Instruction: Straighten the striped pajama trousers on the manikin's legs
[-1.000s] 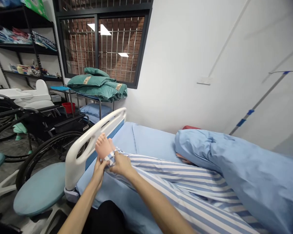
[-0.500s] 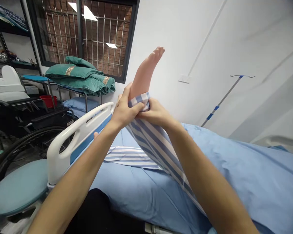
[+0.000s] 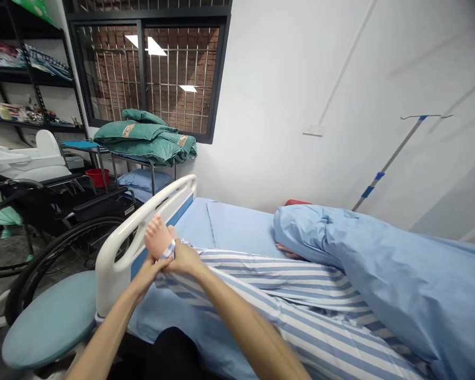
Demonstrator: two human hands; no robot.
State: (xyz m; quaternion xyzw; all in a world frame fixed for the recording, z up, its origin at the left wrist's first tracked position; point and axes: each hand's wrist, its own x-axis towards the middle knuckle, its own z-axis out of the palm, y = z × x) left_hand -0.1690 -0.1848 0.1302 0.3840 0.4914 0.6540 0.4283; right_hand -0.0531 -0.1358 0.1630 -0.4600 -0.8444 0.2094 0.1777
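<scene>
A smooth, pinkish foot (image 3: 157, 236), like a manikin's, sticks out of a blue-and-white striped trouser leg (image 3: 301, 322) close to the bed's end panel. My left hand (image 3: 148, 274) is closed round the near side of the ankle, just below the foot. On the other side, my right hand (image 3: 185, 257) grips the same ankle over the trouser cuff (image 3: 168, 251). A second striped leg (image 3: 269, 269) lies beyond it along the bed, and its foot is mostly hidden behind the held one. Bunched over the upper body is a blue quilt (image 3: 364, 258).
The white bed end panel (image 3: 106, 258) rises left of my hands. Beside it are a round teal stool seat (image 3: 51, 319) and a wheelchair (image 3: 63, 264). Folded green bedding (image 3: 150, 137) rests on a rack under the window. A drip pole (image 3: 393, 158) leans at the right.
Both hands have brought the raised leg down and to the left, still gripping its ankle. It now lies low over the bed near the end panel. My view has shifted too.
</scene>
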